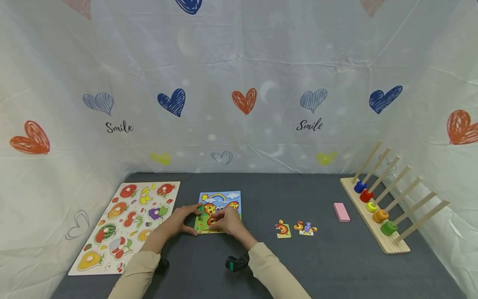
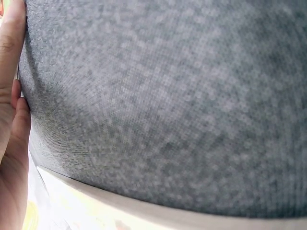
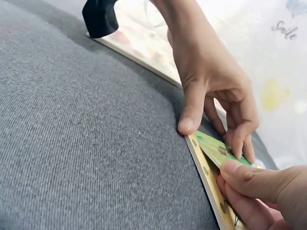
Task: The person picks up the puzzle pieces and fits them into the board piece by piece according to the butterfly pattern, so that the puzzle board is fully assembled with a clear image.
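Note:
A small jigsaw board [image 1: 214, 232] with a butterfly, rainbow and sky picture lies mid-table. My right hand [image 1: 230, 223] pinches a green puzzle piece [image 3: 208, 146] between thumb and fingers at the board's near left part. That piece is tilted, one edge raised over the yellowish dotted tray [image 3: 194, 152]. At the board's left side is my left hand [image 1: 178, 219], its thumb touching the near corner and its fingertips by the far side of the green piece. The left wrist view shows only part of the left hand [image 2: 12, 129] at its edge, beside grey cloth.
Two loose puzzle pieces, one [image 1: 283, 229] beside the other [image 1: 306, 229], lie right of the board. Farther right are a pink block [image 1: 341, 212] and a wooden peg rack [image 1: 396, 248] with coloured rings. A fruit board [image 1: 108, 270] lies left, under the left forearm. A printed curtain [image 1: 276, 137] hangs behind.

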{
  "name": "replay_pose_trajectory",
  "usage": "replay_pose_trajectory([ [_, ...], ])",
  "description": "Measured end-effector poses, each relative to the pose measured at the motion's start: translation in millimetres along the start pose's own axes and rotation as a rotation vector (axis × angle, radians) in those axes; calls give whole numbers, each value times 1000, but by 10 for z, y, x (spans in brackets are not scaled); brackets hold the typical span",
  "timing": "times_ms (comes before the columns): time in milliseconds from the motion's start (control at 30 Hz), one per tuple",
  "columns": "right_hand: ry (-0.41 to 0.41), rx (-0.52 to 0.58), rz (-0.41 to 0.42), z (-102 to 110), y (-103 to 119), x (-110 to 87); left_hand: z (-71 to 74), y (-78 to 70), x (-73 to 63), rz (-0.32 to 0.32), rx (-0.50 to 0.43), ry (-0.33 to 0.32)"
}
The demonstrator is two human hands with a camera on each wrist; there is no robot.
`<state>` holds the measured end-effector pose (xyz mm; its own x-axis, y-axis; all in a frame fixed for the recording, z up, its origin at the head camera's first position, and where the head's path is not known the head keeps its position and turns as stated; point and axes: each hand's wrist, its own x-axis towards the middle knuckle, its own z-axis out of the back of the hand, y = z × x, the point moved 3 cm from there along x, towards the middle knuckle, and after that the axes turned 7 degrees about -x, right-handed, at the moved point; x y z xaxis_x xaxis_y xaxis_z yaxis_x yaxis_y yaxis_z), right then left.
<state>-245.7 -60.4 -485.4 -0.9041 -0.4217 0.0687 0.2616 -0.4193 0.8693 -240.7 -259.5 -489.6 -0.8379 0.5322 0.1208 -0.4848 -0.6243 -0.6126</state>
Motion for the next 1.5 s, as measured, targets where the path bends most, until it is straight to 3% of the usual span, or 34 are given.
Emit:
replay_pose_trajectory([
  [200,-22,-124,1,-57,85,38,1,-1,-8,15,-3,5],
  [600,-62,-233,-31,-127,122,81,-12,27,0,-2,-10,-8],
  [867,-86,-243,4,-154,146,69,-15,39,0,6,-1,-9],
  [1100,-90,-205,-20,-129,121,90,-9,40,9,-16,5,-14],
  [1300,-104,-129,14,-131,113,46,-13,42,9,7,-7,-7],
  [1500,-106,-162,62,-168,76,21,-5,33,3,7,-12,-10],
])
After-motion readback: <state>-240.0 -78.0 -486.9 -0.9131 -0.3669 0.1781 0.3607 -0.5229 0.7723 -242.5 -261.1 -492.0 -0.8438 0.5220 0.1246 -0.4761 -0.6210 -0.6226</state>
